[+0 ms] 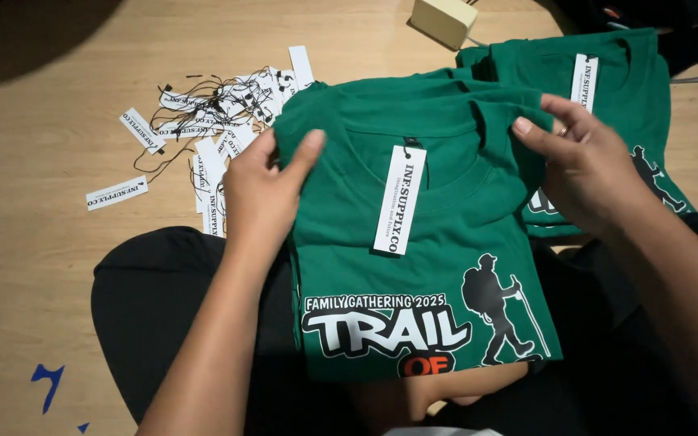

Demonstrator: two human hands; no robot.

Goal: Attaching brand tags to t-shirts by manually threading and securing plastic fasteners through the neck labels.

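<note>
Left hand (262, 187) clamped on the left shoulder edge of a folded green T-shirt (422, 266), thumb on top near the collar, fingers tucked beneath. Right hand (587, 165) pinching the shirt's right shoulder edge, fingers curled over the fold, a ring on 1 finger. Shirt resting on the lap, over black trousers (163, 307), front up, with a white print of a hiker and lettering low on the chest. Long white hang tag (400, 199) dangling from the neckline down the front. Just behind and to the right, a second folded green shirt (632, 89) lying on the wooden floor (34, 210), partly under the first, with its own white tag. Left of the shirts, a loose heap of white tags with black strings (212, 121) scattered on the floor. Beige box (444, 20) at the top edge. No containers visible.
</note>
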